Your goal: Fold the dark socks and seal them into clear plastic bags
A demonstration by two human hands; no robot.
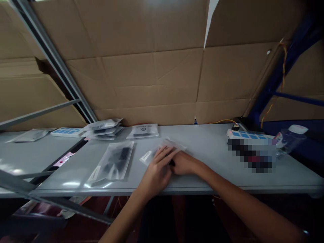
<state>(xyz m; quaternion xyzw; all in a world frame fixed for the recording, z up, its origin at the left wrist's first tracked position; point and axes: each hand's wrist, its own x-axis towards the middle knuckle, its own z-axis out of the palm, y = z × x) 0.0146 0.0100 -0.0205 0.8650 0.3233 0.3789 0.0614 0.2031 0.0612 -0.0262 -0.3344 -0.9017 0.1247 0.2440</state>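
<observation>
On the grey table point(202, 138), both of my hands meet over a small clear plastic bag point(146, 157) with a white label. My left hand point(160, 166) lies over the bag, its fingers extended close together across my right hand's fingers. My right hand point(182, 162) is bent inward at the bag's right side, its fingertips mostly hidden. A small black item point(172, 163) shows between the hands; its full shape is hidden. Left of them lies a larger clear bag point(112, 162) with dark contents.
Behind are a bag with a printed mark point(143, 131) and a pile of bags point(102, 129). Blue-and-white power strips stand at left point(66, 132) and right point(249, 135). A clear jar point(291, 140) is at right. Cardboard point(141, 81) backs the table.
</observation>
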